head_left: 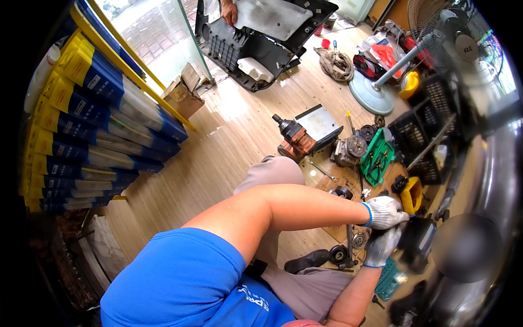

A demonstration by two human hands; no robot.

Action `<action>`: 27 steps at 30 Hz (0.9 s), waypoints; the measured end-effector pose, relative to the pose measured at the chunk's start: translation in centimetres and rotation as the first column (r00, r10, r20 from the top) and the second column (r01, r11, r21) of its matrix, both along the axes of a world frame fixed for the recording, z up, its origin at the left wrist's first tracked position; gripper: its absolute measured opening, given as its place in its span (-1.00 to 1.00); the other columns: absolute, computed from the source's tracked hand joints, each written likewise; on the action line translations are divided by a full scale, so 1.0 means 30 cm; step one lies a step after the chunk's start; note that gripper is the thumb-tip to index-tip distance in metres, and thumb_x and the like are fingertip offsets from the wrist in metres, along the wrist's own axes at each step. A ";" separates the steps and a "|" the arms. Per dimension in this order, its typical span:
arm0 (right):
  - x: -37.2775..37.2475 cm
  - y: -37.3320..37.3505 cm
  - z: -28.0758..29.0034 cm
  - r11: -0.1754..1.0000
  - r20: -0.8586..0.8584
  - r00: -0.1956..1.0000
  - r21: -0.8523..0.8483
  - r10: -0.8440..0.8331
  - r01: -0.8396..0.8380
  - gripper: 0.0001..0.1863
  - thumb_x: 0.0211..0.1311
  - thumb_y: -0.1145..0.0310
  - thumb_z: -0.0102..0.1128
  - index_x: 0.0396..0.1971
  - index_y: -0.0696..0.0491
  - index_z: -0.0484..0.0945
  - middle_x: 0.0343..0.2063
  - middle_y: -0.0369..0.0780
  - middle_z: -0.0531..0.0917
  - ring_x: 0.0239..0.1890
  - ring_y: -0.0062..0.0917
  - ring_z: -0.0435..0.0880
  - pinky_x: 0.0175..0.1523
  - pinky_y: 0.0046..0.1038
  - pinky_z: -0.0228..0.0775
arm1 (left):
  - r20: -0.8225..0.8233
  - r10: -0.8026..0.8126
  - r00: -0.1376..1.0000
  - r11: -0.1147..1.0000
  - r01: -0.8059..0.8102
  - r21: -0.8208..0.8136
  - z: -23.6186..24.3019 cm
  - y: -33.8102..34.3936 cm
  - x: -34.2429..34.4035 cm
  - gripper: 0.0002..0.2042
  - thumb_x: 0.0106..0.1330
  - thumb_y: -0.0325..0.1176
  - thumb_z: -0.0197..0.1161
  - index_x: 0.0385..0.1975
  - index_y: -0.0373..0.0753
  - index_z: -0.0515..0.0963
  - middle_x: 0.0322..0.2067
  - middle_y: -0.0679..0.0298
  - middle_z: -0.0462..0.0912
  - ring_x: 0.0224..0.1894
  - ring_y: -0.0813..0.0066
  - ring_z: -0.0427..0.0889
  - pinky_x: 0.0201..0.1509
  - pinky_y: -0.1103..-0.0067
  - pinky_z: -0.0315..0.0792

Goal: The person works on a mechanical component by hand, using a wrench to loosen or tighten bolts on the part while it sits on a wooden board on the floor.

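My left hand (384, 212), in a white knit glove with a blue cuff, reaches across to the right, fingers curled beside a yellow cut-open container (412, 199). My right hand (381, 246), in a similar glove, is closed just below it. What they grip is hidden by the gloves. Around them on a worn board (338, 233) lie a metal bar (350, 240), black pulleys (339, 253) and small metal parts. A green tool case (377, 158), a metal compressor-like part (348, 150) and an orange-black impact tool (297, 139) sit farther forward. A teal socket tray (389, 278) is beside my right forearm.
Yellow-and-blue packages fill a left rack (92, 125). A co-worker's hand (229, 12) touches a large black panel (261, 49) by the glass door. A fan stand (371, 92), black crates (427, 125), coiled hose (335, 65) and shiny curved metal (482, 185) are at right.
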State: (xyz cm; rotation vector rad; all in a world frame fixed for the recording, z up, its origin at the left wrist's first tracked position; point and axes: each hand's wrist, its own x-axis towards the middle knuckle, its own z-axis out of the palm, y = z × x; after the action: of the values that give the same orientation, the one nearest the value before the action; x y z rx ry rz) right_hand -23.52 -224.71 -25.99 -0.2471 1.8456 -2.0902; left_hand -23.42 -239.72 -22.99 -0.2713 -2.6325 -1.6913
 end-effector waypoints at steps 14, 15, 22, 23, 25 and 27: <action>0.012 -0.020 0.038 0.998 0.043 0.999 -0.059 0.004 -0.002 -0.51 0.62 0.06 -0.31 0.29 0.09 0.26 0.19 -0.20 0.42 0.19 -0.46 0.43 0.34 -0.33 0.24 | -0.033 -0.011 0.999 1.000 0.011 -0.008 0.041 -0.022 0.023 -0.72 0.39 -0.08 0.05 -0.09 -0.01 0.61 -0.23 -0.01 0.66 -0.19 -0.03 0.67 -0.07 0.19 0.52; 0.016 -0.023 0.041 0.999 0.033 0.999 -0.045 -0.010 0.012 -0.52 0.61 0.08 -0.29 0.29 0.09 0.25 0.18 -0.20 0.43 0.18 -0.47 0.44 0.33 -0.33 0.26 | -0.030 -0.012 0.999 1.000 0.011 -0.009 0.040 -0.020 0.022 -0.72 0.38 -0.08 0.05 -0.09 -0.01 0.61 -0.23 0.00 0.66 -0.19 -0.03 0.67 -0.07 0.19 0.52; 0.019 -0.012 0.035 0.999 -0.059 0.998 0.040 -0.014 0.016 -0.59 0.60 0.21 -0.20 0.28 0.10 0.25 0.16 -0.21 0.45 0.15 -0.48 0.48 0.28 -0.34 0.33 | -0.027 -0.002 1.000 1.000 0.002 -0.011 0.034 -0.012 0.017 -0.73 0.38 -0.08 0.06 -0.12 -0.01 0.61 -0.24 0.00 0.66 -0.18 -0.03 0.66 -0.08 0.19 0.52; 0.019 -0.011 0.033 0.998 -0.070 0.997 0.059 -0.013 0.018 -0.59 0.60 0.21 -0.20 0.28 0.09 0.25 0.15 -0.21 0.45 0.15 -0.48 0.48 0.28 -0.34 0.34 | -0.034 0.001 0.999 1.000 -0.002 -0.010 0.030 -0.011 0.016 -0.74 0.38 -0.08 0.06 -0.12 -0.01 0.61 -0.25 0.00 0.66 -0.19 -0.03 0.66 -0.08 0.19 0.51; 0.018 -0.013 0.034 1.000 -0.025 0.999 -0.008 -0.022 0.022 -0.59 0.60 0.21 -0.21 0.28 0.08 0.25 0.16 -0.21 0.44 0.16 -0.47 0.48 0.28 -0.33 0.33 | -0.022 0.009 1.000 1.000 -0.009 -0.008 0.032 -0.009 0.016 -0.74 0.37 -0.08 0.07 -0.14 -0.02 0.61 -0.26 -0.01 0.66 -0.20 -0.04 0.66 -0.09 0.19 0.51; 0.017 -0.010 0.032 1.000 -0.044 0.999 0.007 -0.019 0.020 -0.59 0.60 0.20 -0.21 0.29 0.08 0.25 0.17 -0.21 0.44 0.17 -0.47 0.47 0.29 -0.32 0.33 | -0.014 0.014 1.000 1.000 -0.014 0.005 0.036 -0.008 0.017 -0.74 0.37 -0.08 0.07 -0.15 -0.02 0.61 -0.27 -0.01 0.66 -0.21 -0.04 0.66 -0.09 0.19 0.51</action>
State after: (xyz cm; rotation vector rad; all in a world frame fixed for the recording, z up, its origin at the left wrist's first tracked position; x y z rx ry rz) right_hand -23.00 -225.01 -25.04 -0.2765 1.8877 -2.1069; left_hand -22.92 -239.97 -21.91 -0.2626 -2.6135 -1.6855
